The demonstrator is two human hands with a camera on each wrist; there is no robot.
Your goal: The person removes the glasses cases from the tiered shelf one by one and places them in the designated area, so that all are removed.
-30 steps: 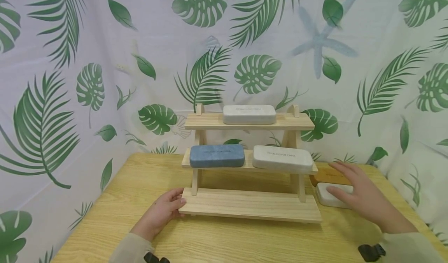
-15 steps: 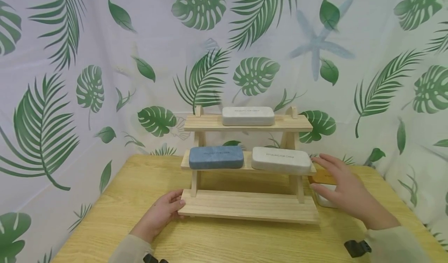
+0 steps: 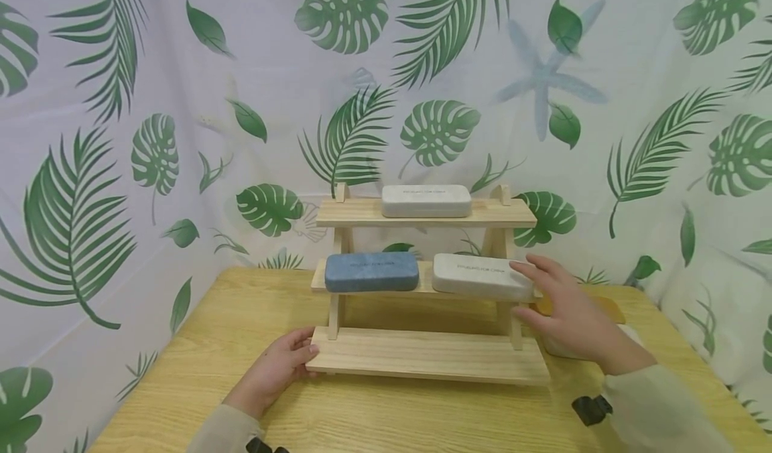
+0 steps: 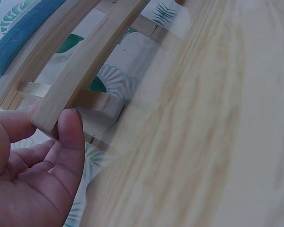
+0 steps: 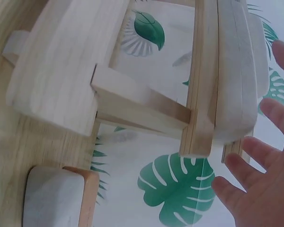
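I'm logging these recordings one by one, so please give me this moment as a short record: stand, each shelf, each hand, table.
Stand: wooden, three-tiered
Top shelf: first white case
Middle shelf: blue case at left, second white case at right
Bottom shelf: gripped at its left end
Left hand: holds that end
Right hand: fingers extended by the second white case's right end; contact unclear
Table: third white case and orange case right of the stand, partly hidden in the head view

Place: screened-off corner, room type hard to tell | leaf-print cloth (image 3: pixel 205 71) around | wood-grain table (image 3: pixel 386 416)
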